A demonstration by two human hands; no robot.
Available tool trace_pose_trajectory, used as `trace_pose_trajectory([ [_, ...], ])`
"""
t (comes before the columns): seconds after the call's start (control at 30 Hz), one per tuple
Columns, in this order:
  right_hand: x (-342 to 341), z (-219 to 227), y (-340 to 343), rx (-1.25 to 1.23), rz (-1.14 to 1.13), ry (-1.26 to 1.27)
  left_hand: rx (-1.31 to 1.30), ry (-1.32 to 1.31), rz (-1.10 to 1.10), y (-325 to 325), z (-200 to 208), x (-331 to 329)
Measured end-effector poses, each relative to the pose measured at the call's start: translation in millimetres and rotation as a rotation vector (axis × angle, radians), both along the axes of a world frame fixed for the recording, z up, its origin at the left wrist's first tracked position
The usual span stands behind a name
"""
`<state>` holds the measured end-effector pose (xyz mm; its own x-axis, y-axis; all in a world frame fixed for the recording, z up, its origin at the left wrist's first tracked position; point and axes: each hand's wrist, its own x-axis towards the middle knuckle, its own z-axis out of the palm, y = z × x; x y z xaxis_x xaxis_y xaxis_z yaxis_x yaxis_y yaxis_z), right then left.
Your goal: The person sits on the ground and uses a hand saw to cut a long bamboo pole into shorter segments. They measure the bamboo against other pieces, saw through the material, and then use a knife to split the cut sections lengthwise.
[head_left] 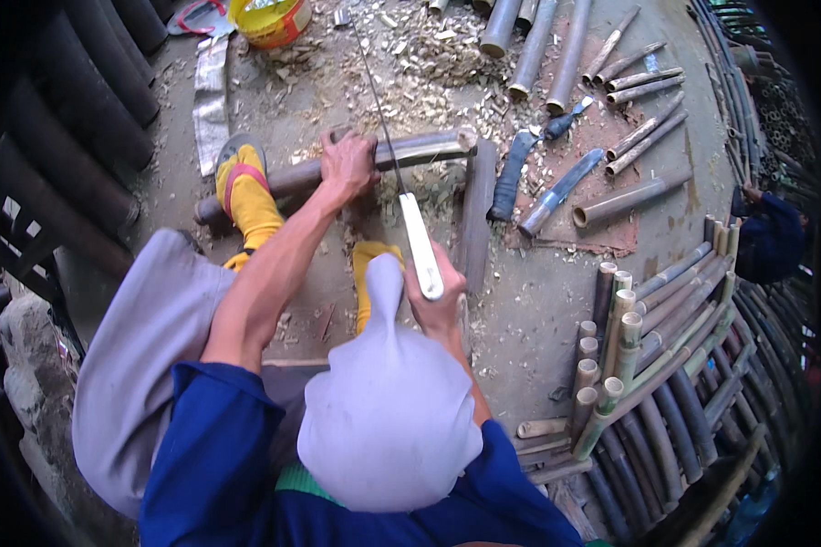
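My left hand [348, 166] is closed over a dark bamboo tube [294, 180] lying slantwise before me. A pale strip shows along the tube's right end. In my right hand [438, 305] is the white handle of a handsaw [418, 239]. Its thin blade points away from me and crosses the tube just right of my left hand; how deep it sits I cannot tell. My left foot, in a yellow sock and sandal [249, 205], lies over the tube's left part. Another dark bamboo piece [477, 219] lies lengthwise by its right end.
Wood chips [442, 55] litter the floor. At right lie a dark-handled tool [514, 173], a knife-like tool [561, 193] and cut bamboo tubes [631, 198]. A bamboo rack [661, 365] stands lower right. A yellow-red tub [272, 23] sits far left; large dark bamboo poles [73, 100] line the left.
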<state>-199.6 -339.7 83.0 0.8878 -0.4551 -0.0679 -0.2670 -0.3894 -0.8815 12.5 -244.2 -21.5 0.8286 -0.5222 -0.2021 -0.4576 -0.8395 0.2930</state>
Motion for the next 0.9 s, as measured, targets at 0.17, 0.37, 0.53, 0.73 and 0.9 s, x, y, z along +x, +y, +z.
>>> trace_pose_trajectory([
  [0.17, -113.3, -0.6, -6.4, -0.139, 0.04, 0.066, 0.049, 0.039, 0.011, -5.4, 6.6, -0.6],
  [0.37, -13.2, -13.9, -4.5, -0.13, 0.028, -0.071, -0.002, 0.003, 0.04, -5.0, 3.1, -3.2],
  [0.53, -53.7, -26.0, -14.8, -0.257, 0.152, -0.106, -0.018, 0.034, 0.041, 2.4, 7.7, 4.6],
  [0.73, -143.0, -14.1, -10.9, -0.15, 0.071, 0.065, 0.035, 0.055, 0.07, -5.1, 7.4, 2.3],
  [0.9, 9.2, -9.7, -12.0, 0.019, 0.052, 0.013, -0.031, 0.026, 0.037, -13.9, 0.5, -1.1],
])
